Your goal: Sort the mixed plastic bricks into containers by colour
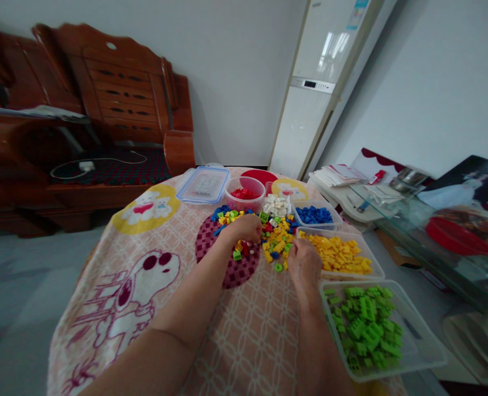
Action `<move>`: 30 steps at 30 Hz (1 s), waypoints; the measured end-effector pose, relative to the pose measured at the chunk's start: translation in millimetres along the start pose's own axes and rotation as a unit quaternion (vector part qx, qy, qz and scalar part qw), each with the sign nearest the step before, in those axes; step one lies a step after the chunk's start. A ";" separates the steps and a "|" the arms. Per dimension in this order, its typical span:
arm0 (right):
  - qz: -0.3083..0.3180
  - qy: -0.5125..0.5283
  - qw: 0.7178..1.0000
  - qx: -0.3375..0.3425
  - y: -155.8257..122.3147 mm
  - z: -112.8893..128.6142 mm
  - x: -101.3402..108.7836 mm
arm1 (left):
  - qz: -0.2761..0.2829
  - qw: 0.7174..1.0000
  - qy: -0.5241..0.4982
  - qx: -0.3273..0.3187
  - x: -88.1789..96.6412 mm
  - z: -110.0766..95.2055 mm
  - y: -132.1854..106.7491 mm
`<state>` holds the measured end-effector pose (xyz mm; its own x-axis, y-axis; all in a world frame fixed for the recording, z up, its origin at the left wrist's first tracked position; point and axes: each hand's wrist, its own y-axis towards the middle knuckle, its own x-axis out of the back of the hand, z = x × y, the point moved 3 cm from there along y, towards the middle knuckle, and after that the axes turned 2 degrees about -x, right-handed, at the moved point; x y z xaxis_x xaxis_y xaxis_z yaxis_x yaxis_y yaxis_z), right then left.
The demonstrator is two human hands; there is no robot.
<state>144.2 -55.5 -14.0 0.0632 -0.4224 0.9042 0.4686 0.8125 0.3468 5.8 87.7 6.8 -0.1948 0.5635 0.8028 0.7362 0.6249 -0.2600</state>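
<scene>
A mixed heap of toy building bricks (277, 242), yellow, blue, green, red and white, lies on the table. My left hand (247, 228) reaches over the heap's left part with its fingers curled together; what they hold, if anything, is hidden. At the heap's right edge is my right hand (305, 265), fingers bent and pressed together, beside the clear box of yellow bricks (340, 254). Nothing between its fingers can be made out. Behind the heap stand a round tub (244, 206) of red bricks and a pile of white bricks (277, 204).
A box of blue bricks (314, 215) stands back right, a larger box of green bricks (367, 324) front right. A blue-rimmed lid (203, 185) lies at the back of the patterned tablecloth (252, 335). On the right is a glass-topped table (409, 231); a wooden bench (120, 99) is beyond.
</scene>
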 end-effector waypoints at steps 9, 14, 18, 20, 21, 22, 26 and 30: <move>-0.012 -0.002 1.000 0.005 0.5 -1.7 -2.2 | -0.144 0.955 -0.254 -0.046 9.5 11.7 7.3; -0.009 0.000 1.000 0.004 0.5 -2.3 -2.7 | -0.246 0.819 -0.518 -0.007 -2.1 6.9 23.3; -0.010 0.003 1.000 0.002 0.2 -1.7 -1.9 | -0.304 0.701 -0.645 -0.007 -11.1 6.2 33.3; -0.011 0.003 1.000 0.001 0.1 -1.4 -1.8 | -0.317 0.663 -0.678 -0.025 -12.3 5.0 36.3; -0.012 0.003 1.000 0.001 0.1 -1.2 -1.7 | -0.321 0.652 -0.686 -0.032 -12.1 4.1 37.3; -0.013 0.002 1.000 0.001 0.0 -1.1 -1.6 | -0.322 0.647 -0.690 -0.037 -11.5 3.2 37.8; -0.012 0.002 1.000 0.003 -0.1 -0.7 -1.3 | -0.315 0.663 -0.678 -0.042 -6.0 1.2 35.4; -0.010 0.001 1.000 0.004 -0.2 -1.1 -1.4 | -0.268 0.767 -0.581 -0.048 5.4 6.6 24.6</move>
<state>144.9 -55.5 -15.6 0.0549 -0.4398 0.8964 0.4621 0.8071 0.3676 18.6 109.7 1.2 -0.8914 0.3759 -0.2533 0.3823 0.9237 0.0256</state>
